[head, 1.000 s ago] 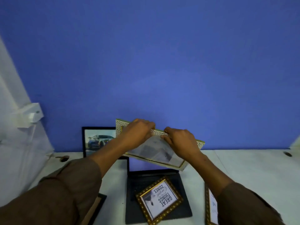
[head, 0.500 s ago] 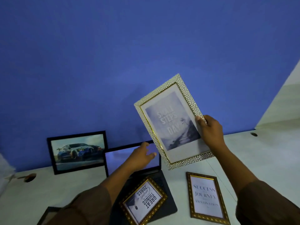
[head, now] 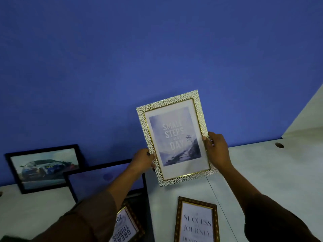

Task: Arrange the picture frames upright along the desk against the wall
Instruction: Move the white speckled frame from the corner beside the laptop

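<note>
I hold a white-and-gold pebble-pattern frame (head: 175,138) with a "Small steps every day" print nearly upright in front of the blue wall. My left hand (head: 142,161) grips its left edge and my right hand (head: 216,151) grips its right edge. Its lower edge hovers just over the white desk (head: 262,172). A black frame with a car photo (head: 45,167) stands against the wall at the left. A dark-gold "Success journey" frame (head: 196,222) lies flat in front. A gold "Great things" frame (head: 125,227) lies on a laptop, partly hidden by my left arm.
An open black laptop (head: 97,179) stands between the car frame and the held frame, its screen leaning toward the wall. A cable hole (head: 279,145) is in the desk at the far right, where a white side wall (head: 307,116) meets the desk.
My left hand came off the laptop and took the frame's left edge. The frame has swung from tilted to nearly upright and come down toward the desk right of the laptop.
</note>
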`<state>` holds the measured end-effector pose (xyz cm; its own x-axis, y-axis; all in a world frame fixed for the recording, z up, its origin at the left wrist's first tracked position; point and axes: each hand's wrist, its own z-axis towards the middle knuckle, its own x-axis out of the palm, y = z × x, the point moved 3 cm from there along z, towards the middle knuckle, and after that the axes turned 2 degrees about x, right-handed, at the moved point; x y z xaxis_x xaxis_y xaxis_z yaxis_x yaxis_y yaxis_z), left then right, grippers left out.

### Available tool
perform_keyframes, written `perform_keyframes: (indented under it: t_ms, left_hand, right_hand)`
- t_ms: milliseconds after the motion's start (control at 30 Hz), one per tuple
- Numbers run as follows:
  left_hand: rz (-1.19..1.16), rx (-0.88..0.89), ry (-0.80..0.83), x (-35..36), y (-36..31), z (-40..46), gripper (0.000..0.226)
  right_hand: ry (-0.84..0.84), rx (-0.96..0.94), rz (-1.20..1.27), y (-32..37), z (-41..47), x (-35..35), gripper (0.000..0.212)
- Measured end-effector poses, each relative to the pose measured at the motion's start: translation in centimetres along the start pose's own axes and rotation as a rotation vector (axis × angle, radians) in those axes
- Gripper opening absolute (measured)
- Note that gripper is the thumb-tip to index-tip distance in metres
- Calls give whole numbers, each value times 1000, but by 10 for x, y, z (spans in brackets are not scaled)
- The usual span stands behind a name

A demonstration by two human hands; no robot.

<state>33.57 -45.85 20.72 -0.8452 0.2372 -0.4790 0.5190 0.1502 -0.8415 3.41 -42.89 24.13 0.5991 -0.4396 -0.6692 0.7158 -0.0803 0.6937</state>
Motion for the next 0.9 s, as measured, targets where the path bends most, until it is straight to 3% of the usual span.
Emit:
perform_keyframes:
  t_ms: [267,500,667,900]
  left_hand:
    - [-25,-221,39,63,36,48,37]
    - [-104,-227,-37,76,33,85,62]
    - [-247,-253,-79,86,29,99,60]
    - [-302,-199,-64,93,47,117,74]
  right_hand:
    - [246,39,-219,-78,54,51,23]
    - [406,105,-137,-99,84,95,33]
    - [494,130,-87,-116,101,129,36]
    - [542,126,-42,-130,108,150,44]
